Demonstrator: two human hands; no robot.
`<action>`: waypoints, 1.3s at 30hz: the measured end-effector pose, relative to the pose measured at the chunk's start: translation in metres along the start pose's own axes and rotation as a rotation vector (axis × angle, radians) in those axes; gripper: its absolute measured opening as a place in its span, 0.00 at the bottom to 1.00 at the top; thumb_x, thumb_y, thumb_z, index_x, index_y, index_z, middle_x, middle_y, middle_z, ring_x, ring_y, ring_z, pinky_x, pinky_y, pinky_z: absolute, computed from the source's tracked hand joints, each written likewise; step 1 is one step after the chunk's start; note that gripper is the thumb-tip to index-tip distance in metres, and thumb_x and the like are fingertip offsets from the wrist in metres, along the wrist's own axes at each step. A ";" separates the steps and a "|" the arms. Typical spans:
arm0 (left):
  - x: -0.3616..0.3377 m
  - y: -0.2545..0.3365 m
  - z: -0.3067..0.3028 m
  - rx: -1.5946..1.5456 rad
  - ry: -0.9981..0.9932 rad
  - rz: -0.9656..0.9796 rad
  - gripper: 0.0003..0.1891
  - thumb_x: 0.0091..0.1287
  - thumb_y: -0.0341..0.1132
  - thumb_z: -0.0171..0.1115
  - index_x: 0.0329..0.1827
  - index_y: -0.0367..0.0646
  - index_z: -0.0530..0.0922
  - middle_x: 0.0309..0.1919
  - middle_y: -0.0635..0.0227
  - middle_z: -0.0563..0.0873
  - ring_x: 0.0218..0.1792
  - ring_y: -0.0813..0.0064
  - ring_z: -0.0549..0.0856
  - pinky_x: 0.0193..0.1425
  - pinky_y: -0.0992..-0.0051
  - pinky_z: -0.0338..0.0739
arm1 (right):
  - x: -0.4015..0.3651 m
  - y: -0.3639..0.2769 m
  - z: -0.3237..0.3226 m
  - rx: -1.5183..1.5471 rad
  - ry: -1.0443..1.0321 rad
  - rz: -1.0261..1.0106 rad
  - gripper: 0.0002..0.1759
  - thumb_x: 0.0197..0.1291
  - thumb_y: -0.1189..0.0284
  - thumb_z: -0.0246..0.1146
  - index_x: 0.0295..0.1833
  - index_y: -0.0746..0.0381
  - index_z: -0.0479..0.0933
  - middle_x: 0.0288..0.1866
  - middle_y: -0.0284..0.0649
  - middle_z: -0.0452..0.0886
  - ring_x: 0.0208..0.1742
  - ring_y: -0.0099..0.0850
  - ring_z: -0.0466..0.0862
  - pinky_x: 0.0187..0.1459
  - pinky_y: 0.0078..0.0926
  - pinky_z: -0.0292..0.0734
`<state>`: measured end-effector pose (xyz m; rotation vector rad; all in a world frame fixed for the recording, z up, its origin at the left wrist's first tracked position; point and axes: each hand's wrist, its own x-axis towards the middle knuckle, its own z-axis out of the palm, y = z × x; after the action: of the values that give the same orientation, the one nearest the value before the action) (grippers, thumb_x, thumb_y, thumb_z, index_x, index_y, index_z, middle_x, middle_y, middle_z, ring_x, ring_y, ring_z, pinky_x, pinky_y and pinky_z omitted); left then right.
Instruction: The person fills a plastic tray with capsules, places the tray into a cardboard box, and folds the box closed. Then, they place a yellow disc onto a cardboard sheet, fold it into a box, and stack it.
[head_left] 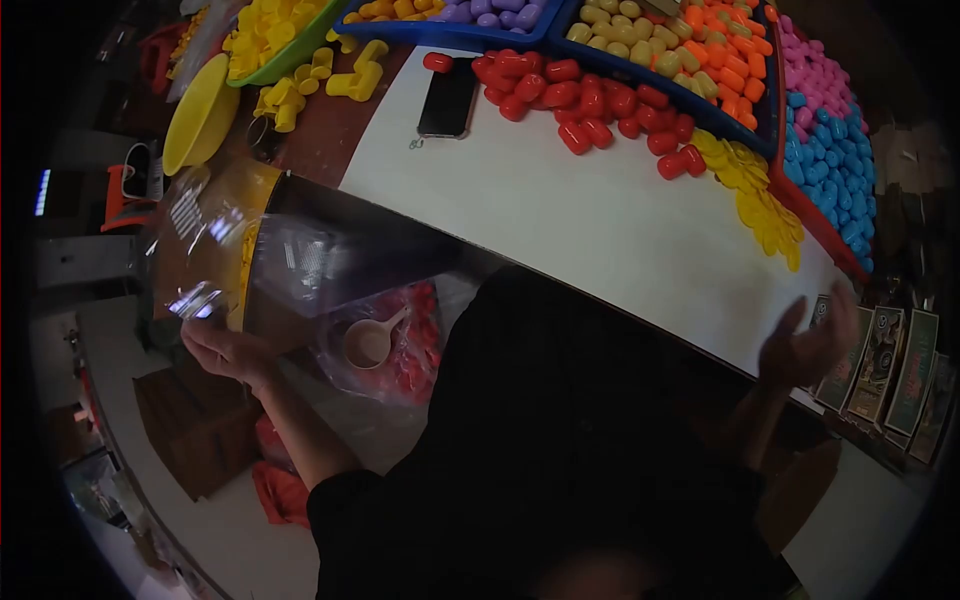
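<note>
At the left, my left hand (228, 357) is raised with its fingers curled against the lower edge of a shiny clear plastic bag (190, 245). The fingertips appear closed on the film, though glare partly hides them. My right hand (805, 345) is over the right end of the white tabletop (560, 215), slightly blurred, fingers apart and nothing in it. Beyond it, flat yellow plastic pieces (765, 205) lie in a curved pile. Red plastic capsules (590, 100) are heaped along the table's far side, beside a dark phone (447, 103).
Blue trays hold purple (490, 14), tan (612, 32) and orange capsules (735, 70). Blue pieces (830, 170) fill a bin at right, near upright boxes (890, 365). A yellow bowl (200, 115) stands left. Below the table edge, a light scoop (370, 343) lies on bagged red pieces (425, 345).
</note>
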<state>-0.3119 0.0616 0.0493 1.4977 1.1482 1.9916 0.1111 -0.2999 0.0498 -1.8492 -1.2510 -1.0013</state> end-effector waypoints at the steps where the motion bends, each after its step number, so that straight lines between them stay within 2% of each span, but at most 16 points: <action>1: -0.009 -0.005 0.004 0.311 -0.155 0.099 0.08 0.69 0.32 0.51 0.43 0.36 0.74 0.34 0.61 0.78 0.36 0.66 0.79 0.41 0.69 0.74 | -0.004 -0.019 0.017 0.140 -0.122 0.025 0.23 0.50 0.76 0.67 0.53 0.64 0.70 0.56 0.46 0.72 0.55 0.41 0.75 0.55 0.37 0.73; 2: -0.022 -0.015 0.008 0.619 -0.309 0.202 0.09 0.70 0.34 0.50 0.43 0.37 0.73 0.36 0.62 0.78 0.37 0.69 0.79 0.42 0.69 0.74 | -0.004 -0.040 0.033 0.279 -0.241 0.051 0.25 0.48 0.74 0.69 0.53 0.63 0.70 0.56 0.46 0.71 0.55 0.42 0.74 0.55 0.39 0.73; 4: -0.063 -0.037 0.038 -0.930 -0.789 -0.703 0.10 0.70 0.37 0.52 0.44 0.39 0.74 0.39 0.64 0.79 0.40 0.73 0.78 0.46 0.72 0.73 | 0.008 -0.083 0.058 0.402 -0.488 -0.029 0.30 0.42 0.70 0.73 0.53 0.62 0.70 0.54 0.47 0.72 0.54 0.45 0.74 0.56 0.41 0.71; 5: -0.103 -0.022 0.059 -0.745 -0.575 -1.032 0.09 0.69 0.36 0.53 0.43 0.41 0.74 0.40 0.65 0.78 0.41 0.73 0.78 0.46 0.75 0.72 | 0.009 -0.099 0.070 0.456 -0.562 -0.025 0.30 0.42 0.69 0.73 0.52 0.62 0.71 0.53 0.46 0.73 0.54 0.43 0.74 0.57 0.41 0.70; 8: -0.163 -0.039 0.090 -1.071 -1.083 -1.447 0.11 0.69 0.37 0.52 0.46 0.40 0.73 0.46 0.65 0.78 0.48 0.71 0.78 0.51 0.75 0.74 | -0.022 -0.109 0.095 0.467 -0.747 -0.096 0.24 0.45 0.70 0.70 0.49 0.62 0.73 0.48 0.43 0.76 0.52 0.38 0.75 0.57 0.40 0.69; 12: -0.116 -0.023 0.170 -0.213 -1.183 -1.079 0.15 0.70 0.40 0.54 0.52 0.41 0.72 0.45 0.67 0.78 0.43 0.73 0.79 0.46 0.78 0.74 | -0.055 -0.104 0.097 0.434 -0.974 0.092 0.10 0.53 0.77 0.60 0.43 0.62 0.74 0.37 0.37 0.77 0.43 0.32 0.76 0.51 0.34 0.71; 15: -0.037 -0.138 0.228 0.616 -0.797 0.680 0.21 0.62 0.32 0.60 0.57 0.39 0.70 0.59 0.53 0.71 0.46 0.56 0.79 0.50 0.65 0.75 | -0.053 -0.095 0.093 0.357 -0.920 0.022 0.10 0.51 0.76 0.63 0.41 0.62 0.75 0.32 0.37 0.77 0.38 0.34 0.76 0.46 0.32 0.72; 18: -0.006 -0.167 0.259 0.807 -0.765 0.535 0.21 0.59 0.30 0.62 0.57 0.40 0.71 0.54 0.52 0.76 0.43 0.52 0.80 0.47 0.63 0.76 | -0.062 -0.098 0.096 0.318 -0.930 -0.009 0.08 0.53 0.75 0.62 0.40 0.61 0.76 0.32 0.37 0.76 0.37 0.34 0.76 0.45 0.31 0.72; 20: -0.004 -0.182 0.264 0.967 -1.095 0.270 0.22 0.58 0.30 0.63 0.57 0.42 0.72 0.45 0.57 0.82 0.38 0.54 0.81 0.45 0.64 0.76 | -0.063 -0.102 0.098 0.323 -0.926 0.008 0.07 0.54 0.75 0.61 0.40 0.61 0.76 0.32 0.37 0.76 0.37 0.34 0.76 0.45 0.30 0.72; 24: -0.004 -0.194 0.259 0.640 -1.149 0.223 0.18 0.61 0.34 0.62 0.55 0.41 0.73 0.36 0.63 0.84 0.30 0.65 0.81 0.39 0.72 0.76 | -0.062 -0.101 0.101 0.343 -0.916 0.019 0.09 0.54 0.77 0.59 0.43 0.62 0.75 0.34 0.36 0.76 0.38 0.33 0.75 0.47 0.31 0.72; 26: -0.009 -0.195 0.255 0.027 -0.960 -0.666 0.17 0.65 0.38 0.62 0.53 0.39 0.73 0.29 0.68 0.81 0.24 0.78 0.76 0.32 0.82 0.72 | -0.061 -0.102 0.104 0.360 -0.930 0.014 0.09 0.55 0.75 0.59 0.43 0.62 0.75 0.35 0.37 0.76 0.39 0.33 0.75 0.48 0.31 0.71; 29: 0.005 -0.211 0.246 -0.521 -0.658 -1.197 0.15 0.69 0.39 0.57 0.52 0.38 0.73 0.28 0.72 0.76 0.24 0.85 0.69 0.29 0.88 0.66 | -0.064 -0.103 0.109 0.359 -0.926 -0.015 0.10 0.56 0.73 0.59 0.44 0.62 0.75 0.36 0.37 0.76 0.41 0.33 0.75 0.50 0.33 0.70; 33: 0.001 -0.189 0.243 -0.927 -0.525 -1.271 0.14 0.72 0.39 0.52 0.52 0.38 0.72 0.29 0.70 0.73 0.26 0.83 0.68 0.31 0.86 0.65 | -0.071 -0.106 0.117 0.345 -0.896 0.012 0.11 0.56 0.71 0.60 0.44 0.63 0.74 0.38 0.38 0.77 0.43 0.34 0.74 0.53 0.35 0.68; 35: -0.002 -0.171 0.240 -1.390 -0.939 -1.224 0.14 0.73 0.40 0.48 0.53 0.39 0.72 0.37 0.66 0.75 0.33 0.80 0.72 0.39 0.83 0.68 | -0.073 -0.108 0.121 0.340 -0.882 0.027 0.11 0.56 0.70 0.60 0.44 0.63 0.74 0.38 0.38 0.77 0.43 0.34 0.74 0.53 0.35 0.69; 38: -0.053 -0.049 0.230 -0.886 -0.674 -1.273 0.15 0.72 0.41 0.48 0.50 0.38 0.73 0.39 0.66 0.76 0.38 0.76 0.74 0.47 0.78 0.68 | -0.074 -0.109 0.123 0.319 -0.870 0.043 0.12 0.56 0.69 0.60 0.45 0.62 0.74 0.39 0.38 0.76 0.44 0.35 0.73 0.52 0.34 0.69; 39: -0.076 -0.048 0.212 -0.803 -0.968 -1.149 0.14 0.71 0.41 0.50 0.48 0.38 0.74 0.41 0.65 0.77 0.41 0.73 0.75 0.49 0.77 0.68 | -0.074 -0.110 0.124 0.308 -0.872 0.045 0.12 0.56 0.69 0.60 0.45 0.62 0.74 0.39 0.38 0.76 0.44 0.35 0.73 0.51 0.34 0.69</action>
<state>-0.0967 0.1138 -0.0148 0.7954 0.4309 0.5994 0.0166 -0.1920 -0.0609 -2.0993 -1.7046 0.0927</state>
